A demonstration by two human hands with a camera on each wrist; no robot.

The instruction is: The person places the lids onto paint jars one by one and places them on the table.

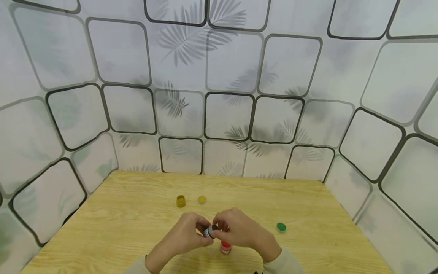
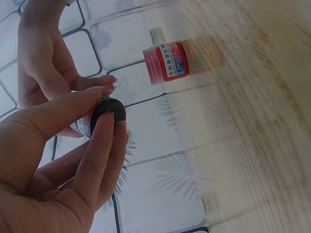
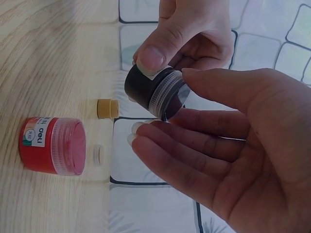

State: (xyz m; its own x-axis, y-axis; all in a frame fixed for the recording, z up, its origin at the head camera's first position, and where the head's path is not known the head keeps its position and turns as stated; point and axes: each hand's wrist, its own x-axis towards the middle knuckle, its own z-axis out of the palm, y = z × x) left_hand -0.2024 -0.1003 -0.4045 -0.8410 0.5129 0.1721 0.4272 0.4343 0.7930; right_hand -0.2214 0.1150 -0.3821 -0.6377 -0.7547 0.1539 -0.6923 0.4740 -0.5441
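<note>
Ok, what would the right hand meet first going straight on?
Likely the black jar, gripped by the left hand; the right hand seems to pinch it now, though depth is unclear.

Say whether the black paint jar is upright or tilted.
Tilted: in the right wrist view, the black paint jar slants in the left hand, unlike the upright red paint jar.
</note>
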